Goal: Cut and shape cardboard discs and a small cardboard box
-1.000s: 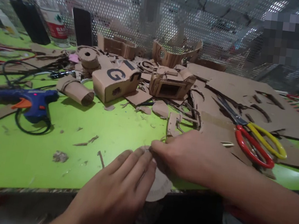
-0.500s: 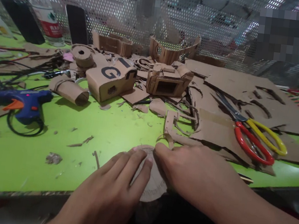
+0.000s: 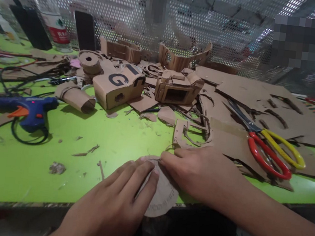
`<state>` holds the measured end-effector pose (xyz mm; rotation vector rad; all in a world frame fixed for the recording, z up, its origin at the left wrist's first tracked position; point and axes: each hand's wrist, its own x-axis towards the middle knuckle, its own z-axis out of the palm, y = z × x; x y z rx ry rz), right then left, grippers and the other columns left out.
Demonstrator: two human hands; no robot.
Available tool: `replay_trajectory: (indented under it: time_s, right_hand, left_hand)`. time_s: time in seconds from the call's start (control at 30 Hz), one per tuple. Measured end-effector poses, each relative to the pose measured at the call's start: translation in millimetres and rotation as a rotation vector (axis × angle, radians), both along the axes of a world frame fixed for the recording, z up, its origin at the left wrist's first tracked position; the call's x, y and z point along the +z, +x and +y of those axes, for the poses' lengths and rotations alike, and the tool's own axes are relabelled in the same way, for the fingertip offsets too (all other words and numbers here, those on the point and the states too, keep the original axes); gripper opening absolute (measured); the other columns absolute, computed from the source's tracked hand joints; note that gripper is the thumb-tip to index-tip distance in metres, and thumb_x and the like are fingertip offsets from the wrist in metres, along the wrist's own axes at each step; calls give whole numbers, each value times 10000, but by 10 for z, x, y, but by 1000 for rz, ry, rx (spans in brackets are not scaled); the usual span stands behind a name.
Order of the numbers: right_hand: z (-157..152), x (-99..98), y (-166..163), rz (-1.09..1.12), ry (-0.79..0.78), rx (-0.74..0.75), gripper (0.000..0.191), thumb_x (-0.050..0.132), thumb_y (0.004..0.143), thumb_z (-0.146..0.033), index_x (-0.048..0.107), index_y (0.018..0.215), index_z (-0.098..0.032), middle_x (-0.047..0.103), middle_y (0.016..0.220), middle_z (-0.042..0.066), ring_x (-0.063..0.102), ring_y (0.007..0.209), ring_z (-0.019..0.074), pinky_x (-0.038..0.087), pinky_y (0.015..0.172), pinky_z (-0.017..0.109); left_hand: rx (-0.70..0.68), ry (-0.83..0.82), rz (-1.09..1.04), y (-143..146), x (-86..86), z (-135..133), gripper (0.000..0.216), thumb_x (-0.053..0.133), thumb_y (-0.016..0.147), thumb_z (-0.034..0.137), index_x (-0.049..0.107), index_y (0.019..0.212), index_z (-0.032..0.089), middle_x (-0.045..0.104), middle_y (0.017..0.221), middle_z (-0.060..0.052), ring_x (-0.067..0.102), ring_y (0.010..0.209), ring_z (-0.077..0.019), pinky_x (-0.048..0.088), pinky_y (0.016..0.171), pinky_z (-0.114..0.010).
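A round cardboard disc lies at the near edge of the green table, partly overhanging it. My left hand rests on the disc's left side with its fingers stretched out and pressed flat. My right hand comes in from the right, its fingers drawn together and its fingertips pinching at the disc's upper rim. What those fingertips grip is hidden. Much of the disc is covered by both hands.
Red-and-yellow scissors lie on cut cardboard sheets to the right. A blue glue gun with its cord lies at the left. Cardboard boxes, a cardboard roll and scraps crowd the middle; a perforated metal screen stands behind.
Both hands stay on the disc. The right hand's fingertips have shifted slightly along the disc's top rim; the view has moved a little.
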<state>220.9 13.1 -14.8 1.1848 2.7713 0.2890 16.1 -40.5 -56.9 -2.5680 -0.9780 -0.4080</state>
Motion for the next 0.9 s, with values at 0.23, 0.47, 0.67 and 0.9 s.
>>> replay_trajectory:
  time_s: [0.23,0.47,0.67,0.9]
  right_hand:
    - [50,35,2,-13,30,60,107,553,861,-130,588,807,-214,642,623,22,555,497,165,68,492,303]
    - [61,120,-65,-106,-53,33,79,555,897,-164,613,869,-210,658,601,19,594,494,173,84,467,306]
    - [-76,152,-136,-95,-103,-139,186,502,862,-69,615,882,-215,717,645,44,665,542,213,122,451,307]
    - [-193,140,-131,-94,-117,-272,238,495,808,-40,630,888,-219,689,586,37,654,470,226,109,418,308]
  left_hand:
    - [0,4,-15,13,-10,10,601,381,694,-51,560,1253,81,678,1315,-162,687,1143,-285,570,881,-409]
    - [32,13,-8,27,-15,-7,585,382,727,-40,559,1272,75,689,1299,-156,691,1133,-271,566,888,-403]
    - [44,16,15,54,-4,-24,573,382,728,-41,578,1256,65,692,1292,-160,693,1124,-281,578,872,-416]
    - [46,26,10,80,1,-24,548,388,737,-38,603,1232,59,702,1263,-179,702,1088,-295,581,842,-425]
